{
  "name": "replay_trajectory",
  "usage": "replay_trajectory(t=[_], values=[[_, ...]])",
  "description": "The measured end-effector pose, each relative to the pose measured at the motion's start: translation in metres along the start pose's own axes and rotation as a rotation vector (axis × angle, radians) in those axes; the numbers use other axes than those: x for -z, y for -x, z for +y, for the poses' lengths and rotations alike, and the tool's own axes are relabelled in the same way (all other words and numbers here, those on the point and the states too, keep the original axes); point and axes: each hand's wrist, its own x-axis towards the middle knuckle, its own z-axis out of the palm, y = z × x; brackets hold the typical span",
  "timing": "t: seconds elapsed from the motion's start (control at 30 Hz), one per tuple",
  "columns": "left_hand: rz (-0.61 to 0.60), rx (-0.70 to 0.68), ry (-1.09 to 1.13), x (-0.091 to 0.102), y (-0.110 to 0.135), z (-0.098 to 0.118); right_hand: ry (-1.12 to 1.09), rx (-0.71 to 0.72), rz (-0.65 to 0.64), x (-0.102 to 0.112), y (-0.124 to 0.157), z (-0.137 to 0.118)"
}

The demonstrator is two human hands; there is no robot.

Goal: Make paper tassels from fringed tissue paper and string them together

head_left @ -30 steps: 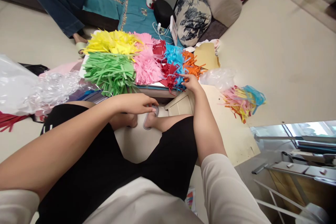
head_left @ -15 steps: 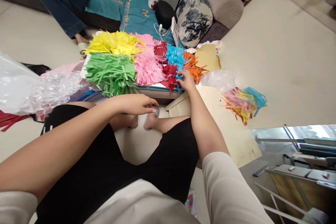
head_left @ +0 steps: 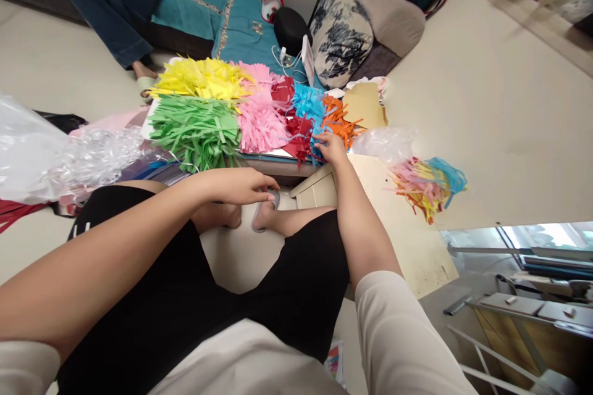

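fringed paper strips in heaps by colour; right hand at the blue.

laid out side by side on the low surface ahead: green strips (head_left: 192, 131), yellow strips (head_left: 201, 79), pink strips (head_left: 262, 120), red strips (head_left: 299, 131), blue strips (head_left: 307, 100), orange strips (head_left: 337, 120). sorting by colour looks largely done, though the red, blue and orange crowd together and overlap at their edges. one mixed bundle (head_left: 422, 185) lies apart at right, colours together, beyond a clear plastic bag (head_left: 388, 143); how much is left, cannot say. right hand (head_left: 331, 148): fingers curled, thumb and forefinger close together at the near edge of the blue; cannot tell whether a strip is pinched. left hand (head_left: 254, 187): loosely open, fingers slightly bent, over the gap between the knees, nothing seen in it.
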Motion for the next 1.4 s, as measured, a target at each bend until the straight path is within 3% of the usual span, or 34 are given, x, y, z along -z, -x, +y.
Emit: replay_trajectory(t=[0.37, 0.97, 1.4], values=[[0.019, -0.014, 0.008, -0.001, 0.001, -0.002, 0.068, -0.078, 0.077, 0.003, 0.003, -0.002], [0.001, -0.002, 0.013, 0.0, 0.001, 0.0, 0.274, -0.172, 0.034, 0.009, 0.013, -0.021], [0.022, 0.021, 0.02, -0.002, -0.001, -0.002, 0.304, -0.212, -0.015, 0.013, 0.016, -0.031]])
